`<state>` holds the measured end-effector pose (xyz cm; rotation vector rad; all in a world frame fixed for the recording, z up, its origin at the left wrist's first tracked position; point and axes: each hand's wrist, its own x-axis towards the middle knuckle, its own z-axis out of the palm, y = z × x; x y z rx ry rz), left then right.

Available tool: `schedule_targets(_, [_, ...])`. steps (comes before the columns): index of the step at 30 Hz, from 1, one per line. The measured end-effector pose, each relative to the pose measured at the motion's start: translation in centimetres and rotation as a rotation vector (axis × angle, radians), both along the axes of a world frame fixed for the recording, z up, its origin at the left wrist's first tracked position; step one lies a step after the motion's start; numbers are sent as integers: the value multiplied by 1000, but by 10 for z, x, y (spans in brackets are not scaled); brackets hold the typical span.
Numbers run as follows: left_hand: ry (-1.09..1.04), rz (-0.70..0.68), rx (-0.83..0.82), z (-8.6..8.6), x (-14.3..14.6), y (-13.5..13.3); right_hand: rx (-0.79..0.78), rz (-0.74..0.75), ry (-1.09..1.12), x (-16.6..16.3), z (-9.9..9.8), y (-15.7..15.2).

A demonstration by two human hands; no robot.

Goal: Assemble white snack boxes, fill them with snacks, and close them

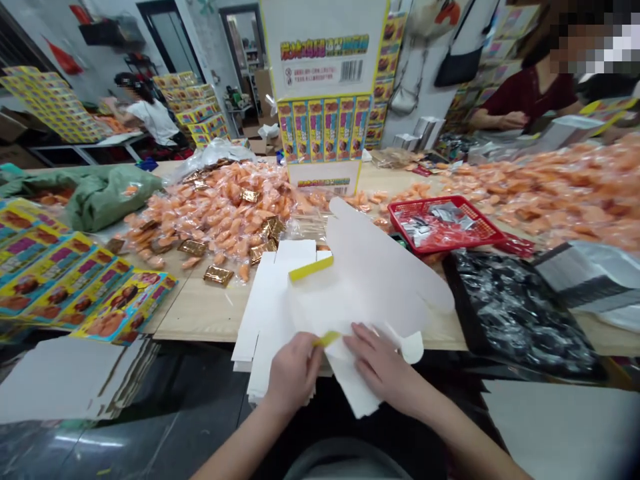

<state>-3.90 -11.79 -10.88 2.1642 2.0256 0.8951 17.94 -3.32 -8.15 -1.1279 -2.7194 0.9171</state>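
Right at the near edge of the wooden table, a half-folded white carton with yellow edging sits open, its near flap poking out over the edge. Left hand has thumb and fingers pinched on the yellow-edged corner of that flap. Right hand lies over the flap's other side, fingers stretched out and slightly spread; can't tell if its thumb is clamping from underneath.

Just left of and partly under the carton, there's a stack of flat white cardboard. Behind that it's a big heap of orange wrapped pieces, with gold packets scattered on and around it. Over on the right, a red basket holds small packets, and a black tray is loaded with shiny clear-wrapped stuff. Far left, a bunch of colourful printed boxes.

Further back stands a tall display carton, plus a co-worker in dark red on the right and a person in white way off left.
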Motion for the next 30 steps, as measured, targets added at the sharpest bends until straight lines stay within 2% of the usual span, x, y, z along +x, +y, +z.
schedule_targets(1, [-31,121,17,-7,0,3,-169,103,20,14,11,3])
schedule_targets(2, [-16,177,15,-11,-2,7,-335,180,19,28,23,8])
schedule_targets(3, [40,156,-8,-14,-5,10,-458,189,-10,41,33,15])
schedule_targets(4, [112,74,-44,-14,-9,12,-505,109,-56,51,40,23])
schedule_targets(6, [223,-142,-128,-9,-17,12,-395,-164,-94,59,42,40])
schedule_targets(8, [253,-274,-187,-1,-23,6,-230,-393,54,45,29,49])
schedule_targets(9, [254,-296,-200,1,-23,2,-213,-468,180,32,19,50])
schedule_targets(12, [299,-254,-178,-5,-11,-15,-386,-757,535,-12,-10,42])
schedule_targets(14, [299,-151,-89,-16,2,-25,-540,-820,698,-28,-18,33])
schedule_targets(16, [181,-52,4,-26,12,-29,-609,-750,760,-25,-16,25])
schedule_targets(18, [-34,34,57,-27,17,-26,-559,-708,747,-10,-8,19])
schedule_targets(20, [-238,106,67,-20,17,-15,-479,-690,737,3,-3,16])
schedule_targets(22, [-395,185,72,-10,16,3,-409,-616,724,2,-5,14])
schedule_targets(24, [-497,280,111,-2,15,21,-279,-592,693,-12,-16,12])
schedule_targets(26, [-441,327,163,1,14,34,-88,-676,654,-29,-28,10])
schedule_targets(28, [-181,260,175,2,11,37,74,-762,593,-37,-33,10])
schedule_targets(30, [127,143,174,4,7,33,142,-750,446,-30,-23,7])
